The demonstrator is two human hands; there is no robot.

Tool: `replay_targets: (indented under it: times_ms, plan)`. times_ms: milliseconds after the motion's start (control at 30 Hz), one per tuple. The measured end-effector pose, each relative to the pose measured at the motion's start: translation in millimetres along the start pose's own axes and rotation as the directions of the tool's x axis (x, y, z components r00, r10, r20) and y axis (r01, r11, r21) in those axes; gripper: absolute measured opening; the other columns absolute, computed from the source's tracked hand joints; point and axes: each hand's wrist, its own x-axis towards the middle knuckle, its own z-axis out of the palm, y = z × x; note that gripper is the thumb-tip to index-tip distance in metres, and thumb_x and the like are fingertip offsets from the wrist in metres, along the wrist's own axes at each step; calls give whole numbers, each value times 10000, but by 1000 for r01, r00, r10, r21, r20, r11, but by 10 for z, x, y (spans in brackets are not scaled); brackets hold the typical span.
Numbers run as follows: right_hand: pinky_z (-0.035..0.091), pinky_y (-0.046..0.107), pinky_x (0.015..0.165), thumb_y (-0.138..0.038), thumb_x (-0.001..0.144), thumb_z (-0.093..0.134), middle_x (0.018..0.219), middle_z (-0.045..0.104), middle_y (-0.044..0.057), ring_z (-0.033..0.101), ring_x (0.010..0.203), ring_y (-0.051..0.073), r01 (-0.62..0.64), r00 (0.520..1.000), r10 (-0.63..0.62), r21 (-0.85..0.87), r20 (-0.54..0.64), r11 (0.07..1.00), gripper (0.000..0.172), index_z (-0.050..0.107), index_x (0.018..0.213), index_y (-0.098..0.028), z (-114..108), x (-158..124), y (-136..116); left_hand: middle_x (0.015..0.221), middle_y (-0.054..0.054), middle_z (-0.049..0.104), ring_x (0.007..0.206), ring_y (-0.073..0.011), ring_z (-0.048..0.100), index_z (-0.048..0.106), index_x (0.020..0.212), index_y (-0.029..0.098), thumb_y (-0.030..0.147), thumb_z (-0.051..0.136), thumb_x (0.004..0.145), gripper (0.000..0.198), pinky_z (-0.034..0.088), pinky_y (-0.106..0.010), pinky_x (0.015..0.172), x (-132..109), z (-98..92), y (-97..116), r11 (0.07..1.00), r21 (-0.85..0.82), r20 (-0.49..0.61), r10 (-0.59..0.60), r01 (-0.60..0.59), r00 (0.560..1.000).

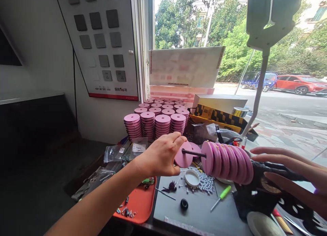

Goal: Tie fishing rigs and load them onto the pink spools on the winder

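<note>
Pink disc (183,158) sits at the free end of the black rod (193,153), pinched in my left hand (163,157), with a row of discs (227,161) already threaded; I judge the threading step in hand, next calling for a straight push along the rod. My right hand (293,174) is spread flat, holding nothing, over the black holder (258,191), cut off at the edge; the rod's far end is hidden.

Single head-worn view, looking forward and slightly down across a cluttered grey worktable (199,208) toward a street-facing glass window (281,75). The camera sits close behind the person's left hand (163,156) and right hand (291,174), both within arm's reach. No second view overlaps it.
</note>
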Motion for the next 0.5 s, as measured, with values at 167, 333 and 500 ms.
replay_targets:
  times_ms: [167, 333, 500]
  plan:
    - [566, 222, 695, -353, 790, 524, 1118, 568, 59, 619, 920, 172, 69, 998, -68, -43, 16, 997, 357, 483, 1144, -366, -33, -33, 102, 1141, -117, 485, 1081, -264, 448, 429, 1156, 125, 171, 567, 565, 608, 358, -373, 933, 56, -47, 115, 994, 103, 19, 28, -30, 999]
    - [561, 206, 716, -333, 801, 506, 1110, 575, 54, 626, 911, 166, 94, 996, -94, -54, 1, 994, 334, 496, 1135, -338, -48, -17, 3, 1077, -116, 490, 989, -264, 496, 426, 1133, 119, 173, 566, 565, 587, 417, -376, 862, 241, -41, 282, 991, 114, 56, 58, -64, 997]
    - [556, 200, 710, -356, 834, 444, 1063, 594, 33, 626, 899, 157, 2, 995, -3, -6, -95, 1000, 237, 527, 1055, -339, -41, -13, -160, 1165, -131, 442, 1032, -257, 490, 364, 1205, 110, 184, 599, 571, 681, 431, -358, 883, 356, 119, 352, 992, -124, 29, 30, -26, 999]
